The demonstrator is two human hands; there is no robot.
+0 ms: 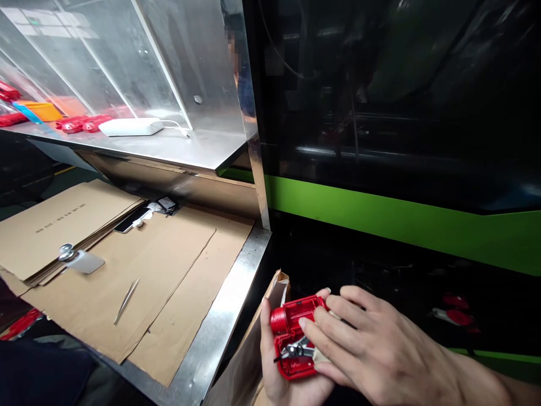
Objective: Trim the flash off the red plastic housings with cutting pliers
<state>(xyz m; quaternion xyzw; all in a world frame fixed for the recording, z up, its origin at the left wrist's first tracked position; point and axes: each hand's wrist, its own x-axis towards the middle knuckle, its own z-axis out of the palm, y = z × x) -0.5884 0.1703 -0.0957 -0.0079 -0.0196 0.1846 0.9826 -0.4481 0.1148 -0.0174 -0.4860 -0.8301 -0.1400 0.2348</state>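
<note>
A red plastic housing part (pixel 291 324) is held low at the right of the steel table. My left hand (pixel 274 378) cups it from beneath, with the thumb up along its left edge. My right hand (pixel 376 347) lies over the part's right side and grips a small metal cutter (pixel 296 351). The cutter's tips rest inside the part's open face, and its handle is mostly hidden under my fingers.
The steel table (pixel 220 321) carries cardboard sheets (pixel 139 270), tweezers (pixel 125 300), a phone (pixel 132 220) and a metal scraper (pixel 80 259). The shelf above holds a white device (pixel 131 127) and red parts (pixel 80 123). A machine with a green band (pixel 401 220) stands to the right.
</note>
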